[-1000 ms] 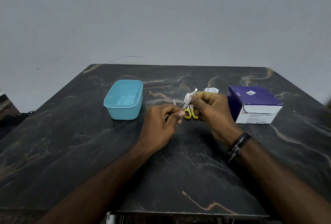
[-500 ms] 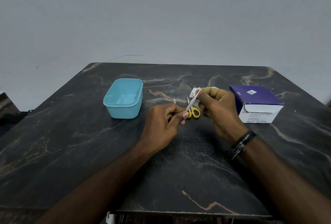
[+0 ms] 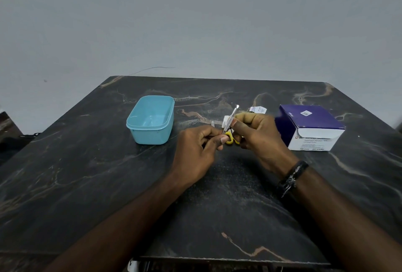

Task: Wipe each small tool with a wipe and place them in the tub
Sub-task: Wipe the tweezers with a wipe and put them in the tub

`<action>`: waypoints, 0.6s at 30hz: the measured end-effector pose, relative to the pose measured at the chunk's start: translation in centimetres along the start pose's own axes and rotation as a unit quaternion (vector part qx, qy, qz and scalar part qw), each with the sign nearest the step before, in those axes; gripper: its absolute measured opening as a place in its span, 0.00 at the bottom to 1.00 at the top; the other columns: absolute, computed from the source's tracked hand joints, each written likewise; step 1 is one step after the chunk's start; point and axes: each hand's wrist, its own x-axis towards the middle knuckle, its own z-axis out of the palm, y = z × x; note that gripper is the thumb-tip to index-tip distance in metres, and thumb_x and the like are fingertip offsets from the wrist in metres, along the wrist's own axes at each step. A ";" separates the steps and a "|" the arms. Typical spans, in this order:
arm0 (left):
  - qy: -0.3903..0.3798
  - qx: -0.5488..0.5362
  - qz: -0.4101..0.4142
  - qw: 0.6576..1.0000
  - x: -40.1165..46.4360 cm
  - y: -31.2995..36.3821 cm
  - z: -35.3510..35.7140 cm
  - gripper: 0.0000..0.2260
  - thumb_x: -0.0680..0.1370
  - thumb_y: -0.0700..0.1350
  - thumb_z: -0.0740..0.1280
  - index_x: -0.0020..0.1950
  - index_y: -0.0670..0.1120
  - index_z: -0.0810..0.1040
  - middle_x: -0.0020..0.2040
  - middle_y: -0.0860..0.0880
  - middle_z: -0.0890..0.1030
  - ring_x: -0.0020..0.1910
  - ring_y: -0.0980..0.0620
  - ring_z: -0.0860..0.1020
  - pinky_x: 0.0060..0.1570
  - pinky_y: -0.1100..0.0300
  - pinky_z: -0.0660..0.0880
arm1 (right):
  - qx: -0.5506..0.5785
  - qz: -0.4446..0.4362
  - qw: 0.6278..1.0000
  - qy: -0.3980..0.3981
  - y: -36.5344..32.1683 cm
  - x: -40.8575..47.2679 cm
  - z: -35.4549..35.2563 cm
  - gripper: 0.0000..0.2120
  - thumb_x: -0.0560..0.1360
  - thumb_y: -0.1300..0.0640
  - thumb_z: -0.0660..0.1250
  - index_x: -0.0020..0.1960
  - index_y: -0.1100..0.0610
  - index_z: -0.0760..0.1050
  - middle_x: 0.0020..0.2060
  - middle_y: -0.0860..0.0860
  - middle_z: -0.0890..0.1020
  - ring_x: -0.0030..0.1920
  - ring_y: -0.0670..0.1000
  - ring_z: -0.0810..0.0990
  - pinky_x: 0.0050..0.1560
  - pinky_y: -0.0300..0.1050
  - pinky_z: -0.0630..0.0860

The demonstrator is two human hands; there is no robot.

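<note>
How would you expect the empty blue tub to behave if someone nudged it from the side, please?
The blue tub looks like thin plastic with nothing visible inside, so it is probably light. On the polished marble table it would likely slide rather than tip, since it sits low and wide.

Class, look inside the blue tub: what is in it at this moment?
The blue tub shows only its bare floor; no tool lies in it. Its near inside wall is hidden by the rim. The tweezers are held between left hand and right hand.
</note>
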 end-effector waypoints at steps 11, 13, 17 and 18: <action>-0.008 0.007 0.007 1.000 0.0 0.3 0.3 0.02 0.75 0.40 0.72 0.47 0.44 0.84 0.34 0.52 0.83 0.30 0.61 0.79 0.32 0.71 0.72 | 0.025 -0.022 0.996 0.078 0.1 0.6 -0.7 0.08 0.78 0.61 0.67 0.46 0.66 0.80 0.22 0.46 0.76 0.24 0.43 0.72 0.26 0.36 0.69; -0.016 0.009 0.000 1.000 -0.1 0.3 0.4 0.03 0.75 0.41 0.71 0.47 0.44 0.84 0.34 0.52 0.83 0.29 0.63 0.77 0.31 0.72 0.70 | 0.037 -0.022 0.995 0.086 0.0 0.7 -0.8 0.09 0.78 0.61 0.67 0.48 0.68 0.80 0.21 0.45 0.76 0.22 0.40 0.70 0.24 0.32 0.67; -0.015 0.013 0.001 1.000 -0.1 0.3 0.3 0.03 0.75 0.41 0.72 0.47 0.44 0.84 0.35 0.52 0.83 0.31 0.61 0.79 0.32 0.71 0.72 | 0.047 -0.018 0.995 0.083 0.1 0.6 -0.6 0.10 0.78 0.60 0.67 0.48 0.68 0.79 0.21 0.45 0.77 0.22 0.41 0.72 0.24 0.33 0.68; -0.014 0.015 0.003 1.000 -0.1 0.3 0.3 0.03 0.75 0.41 0.72 0.47 0.44 0.84 0.35 0.52 0.83 0.32 0.60 0.79 0.33 0.70 0.74 | 0.043 -0.018 0.996 0.078 0.1 0.6 -0.5 0.10 0.78 0.60 0.66 0.48 0.68 0.79 0.21 0.46 0.77 0.22 0.41 0.73 0.24 0.34 0.69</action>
